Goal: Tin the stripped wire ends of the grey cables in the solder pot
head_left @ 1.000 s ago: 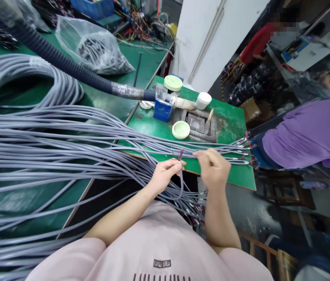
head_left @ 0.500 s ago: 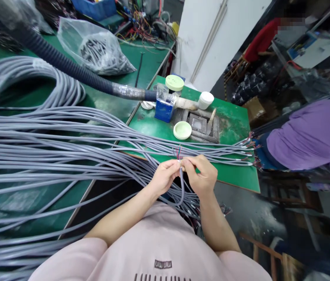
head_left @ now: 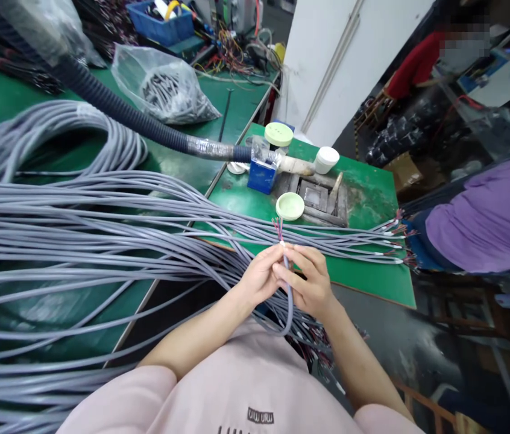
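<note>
A grey cable (head_left: 289, 307) rises between my hands, its end pointing away from me with several thin coloured wires (head_left: 278, 229) fanned out above a white band. My left hand (head_left: 261, 274) pinches the cable just below that band. On the other side my right hand (head_left: 307, 280) has its fingers bent around the same stretch, thumb and fingertips close to the left ones. Below the hands the cable curves down in a loop. Many more grey cables (head_left: 182, 226) run across the bench behind, their stripped ends at the right edge of the green board (head_left: 372, 280).
A solder pot (head_left: 316, 196) sits on the board beside a pale green dish (head_left: 290, 206), a white cup (head_left: 326, 160) and a blue box (head_left: 261, 175) holding a black hose (head_left: 137, 117). A coil of cable (head_left: 101, 129) and a plastic bag (head_left: 164, 90) lie left. A person in purple (head_left: 494, 217) is at right.
My right hand's fingers have opened out somewhat and shifted lower along the cable. The wire ends have turned and sit closer together. The whole view has shifted slightly.
</note>
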`<state>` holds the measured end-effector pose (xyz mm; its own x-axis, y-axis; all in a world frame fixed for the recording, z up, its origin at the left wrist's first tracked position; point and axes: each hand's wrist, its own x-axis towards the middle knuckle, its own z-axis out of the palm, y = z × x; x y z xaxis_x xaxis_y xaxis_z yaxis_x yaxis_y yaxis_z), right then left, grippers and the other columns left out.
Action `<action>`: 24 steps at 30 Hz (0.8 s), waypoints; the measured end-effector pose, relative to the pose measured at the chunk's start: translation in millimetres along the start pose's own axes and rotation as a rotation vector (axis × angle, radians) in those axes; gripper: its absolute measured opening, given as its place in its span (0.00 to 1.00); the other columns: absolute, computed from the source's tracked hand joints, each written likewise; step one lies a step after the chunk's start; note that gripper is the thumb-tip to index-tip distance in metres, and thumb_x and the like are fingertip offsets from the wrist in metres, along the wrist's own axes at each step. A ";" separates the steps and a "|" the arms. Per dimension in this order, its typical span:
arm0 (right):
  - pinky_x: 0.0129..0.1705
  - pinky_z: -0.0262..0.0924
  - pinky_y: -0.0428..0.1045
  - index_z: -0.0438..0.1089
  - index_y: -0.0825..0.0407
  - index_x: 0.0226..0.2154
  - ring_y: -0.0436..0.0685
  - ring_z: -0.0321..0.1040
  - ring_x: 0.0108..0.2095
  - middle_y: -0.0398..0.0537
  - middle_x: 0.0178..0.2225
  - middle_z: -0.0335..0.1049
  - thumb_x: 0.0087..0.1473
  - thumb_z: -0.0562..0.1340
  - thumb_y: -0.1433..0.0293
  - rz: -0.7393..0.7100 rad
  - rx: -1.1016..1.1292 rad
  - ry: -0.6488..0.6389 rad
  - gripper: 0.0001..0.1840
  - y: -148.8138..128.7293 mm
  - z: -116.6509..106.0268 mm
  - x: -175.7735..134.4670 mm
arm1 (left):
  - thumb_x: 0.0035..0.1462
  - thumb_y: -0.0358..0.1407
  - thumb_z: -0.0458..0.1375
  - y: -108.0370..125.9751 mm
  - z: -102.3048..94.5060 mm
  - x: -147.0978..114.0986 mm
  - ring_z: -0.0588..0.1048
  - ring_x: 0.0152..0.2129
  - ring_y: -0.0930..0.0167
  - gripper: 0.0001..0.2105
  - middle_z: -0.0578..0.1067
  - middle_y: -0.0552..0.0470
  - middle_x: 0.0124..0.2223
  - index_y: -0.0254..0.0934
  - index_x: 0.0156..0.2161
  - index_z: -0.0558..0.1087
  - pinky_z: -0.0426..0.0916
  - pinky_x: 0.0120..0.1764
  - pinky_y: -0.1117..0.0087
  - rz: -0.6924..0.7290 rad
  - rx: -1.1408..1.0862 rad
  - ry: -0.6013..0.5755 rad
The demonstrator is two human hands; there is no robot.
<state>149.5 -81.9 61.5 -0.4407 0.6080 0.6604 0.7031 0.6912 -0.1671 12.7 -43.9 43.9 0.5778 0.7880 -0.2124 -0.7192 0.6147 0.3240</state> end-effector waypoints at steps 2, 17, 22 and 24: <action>0.55 0.61 0.61 0.69 0.40 0.51 0.60 0.63 0.56 0.48 0.53 0.71 0.56 0.60 0.72 0.004 -0.007 0.018 0.20 3.3 -0.4 2.3 | 0.46 0.39 0.69 0.2 2.8 -2.0 0.68 0.18 0.81 0.13 0.73 0.56 0.25 0.33 0.33 0.76 0.64 0.21 0.81 0.013 0.046 -0.005; 0.31 0.68 0.57 0.75 0.50 0.35 0.58 0.76 0.31 0.49 0.32 0.74 0.60 0.57 0.59 0.250 -0.085 0.926 0.15 109.5 -106.5 66.1 | 0.57 0.40 0.57 -7.1 17.4 -30.0 0.72 0.51 0.64 0.12 0.77 0.44 0.49 0.38 0.44 0.76 0.64 0.56 0.64 0.417 1.477 -1.061; 0.32 0.66 0.53 0.74 0.53 0.33 0.54 0.73 0.28 0.47 0.28 0.72 0.61 0.57 0.64 0.293 -0.067 0.698 0.14 85.1 -86.8 85.4 | 0.61 0.35 0.53 8.6 -20.3 7.3 0.72 0.51 0.65 0.09 0.78 0.47 0.47 0.40 0.43 0.74 0.53 0.60 0.52 0.974 1.873 -0.245; 0.36 0.66 0.53 0.73 0.53 0.34 0.54 0.73 0.31 0.47 0.30 0.74 0.61 0.57 0.66 0.372 -0.072 0.524 0.12 79.9 -68.6 87.5 | 0.61 0.35 0.53 23.7 -31.3 18.6 0.72 0.51 0.65 0.08 0.78 0.48 0.46 0.40 0.42 0.74 0.54 0.59 0.52 1.067 1.905 -0.042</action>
<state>205.4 -0.3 156.2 0.1573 0.5180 0.8408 0.7998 0.4325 -0.4161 -5.7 -13.5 18.7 0.3569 0.6967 0.6222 0.4367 -0.7133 0.5482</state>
